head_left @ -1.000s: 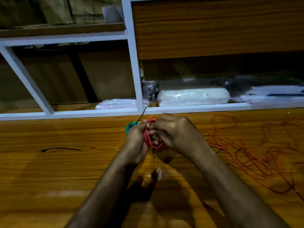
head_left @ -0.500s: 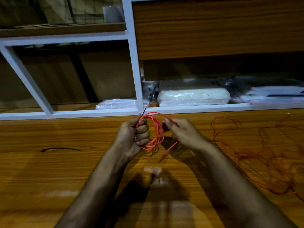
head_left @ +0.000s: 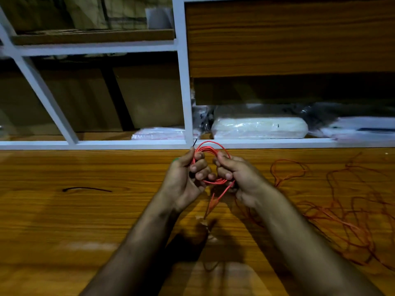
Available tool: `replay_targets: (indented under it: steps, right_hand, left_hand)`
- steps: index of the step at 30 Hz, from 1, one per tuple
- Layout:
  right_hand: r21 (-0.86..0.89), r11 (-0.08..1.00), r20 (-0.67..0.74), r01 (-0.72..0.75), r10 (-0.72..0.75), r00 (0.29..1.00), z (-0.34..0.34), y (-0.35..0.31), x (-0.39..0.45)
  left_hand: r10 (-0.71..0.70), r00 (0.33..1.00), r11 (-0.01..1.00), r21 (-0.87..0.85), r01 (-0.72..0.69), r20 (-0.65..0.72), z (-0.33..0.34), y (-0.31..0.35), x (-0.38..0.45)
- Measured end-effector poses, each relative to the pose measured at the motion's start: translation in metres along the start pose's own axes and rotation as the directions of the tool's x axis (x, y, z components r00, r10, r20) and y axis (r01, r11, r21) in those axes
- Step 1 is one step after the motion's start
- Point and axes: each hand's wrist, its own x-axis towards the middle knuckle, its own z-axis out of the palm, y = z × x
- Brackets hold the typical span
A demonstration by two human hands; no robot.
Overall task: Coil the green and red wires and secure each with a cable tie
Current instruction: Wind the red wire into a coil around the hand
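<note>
Above the wooden table (head_left: pixel 64 221), the left hand (head_left: pixel 184 180) and right hand (head_left: pixel 237 178) each curl around the small red wire coil (head_left: pixel 210 163). Loose red wire (head_left: pixel 342 214) sprawls rightward, so coiling looks unfinished. A black cable tie (head_left: pixel 86 189) lies untouched; green barely peeks behind the left hand.

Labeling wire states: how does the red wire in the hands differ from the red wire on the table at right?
1. The held red wire is wound into a compact loop; the loose red wire sprawls in tangled strands.
2. The held one is lifted, gripped by the left hand and right hand; the loose one lies on the table.
3. The held one looks brighter; the loose one dimmer.
Both are thin and red. Whether they join is unclear.
</note>
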Motion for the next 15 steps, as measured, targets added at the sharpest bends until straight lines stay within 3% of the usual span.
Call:
replay_targets:
  steps: [4, 6, 9, 11, 13, 15]
  right_hand:
    - [0.1, 0.992, 0.051, -0.081, 0.076, 0.996, -0.001, -0.001, 0.003]
    - [0.108, 0.989, 0.091, -0.104, 0.094, 0.991, -0.004, 0.0, 0.005]
    - [-0.045, 0.996, 0.073, -0.074, 0.077, 0.994, -0.005, 0.004, -0.001]
    - [-0.234, 0.972, 0.043, -0.022, 0.033, 0.999, -0.011, 0.001, -0.004]
    - [-0.549, 0.835, 0.049, 0.028, -0.001, 0.999, -0.025, -0.01, -0.008]
    - [-0.828, 0.561, 0.046, 0.022, 0.029, 0.999, -0.045, -0.021, -0.011]
  left_hand:
    - [-0.04, 0.984, 0.993, -0.106, 0.059, 0.175, -0.003, -0.002, 0.001]
    - [-0.034, 0.979, 0.984, -0.162, 0.067, 0.2, -0.007, -0.002, 0.004]
    - [-0.015, 0.996, 0.993, -0.117, 0.026, 0.092, -0.013, 0.0, 0.005]
    - [-0.019, 0.996, 0.994, -0.11, 0.029, 0.092, -0.019, 0.004, 0.005]
    - [0.005, 0.991, 0.988, -0.155, 0.016, 0.133, -0.026, 0.014, 0.006]
    - [0.065, 0.994, 0.986, -0.157, -0.05, 0.093, -0.032, 0.029, 0.006]
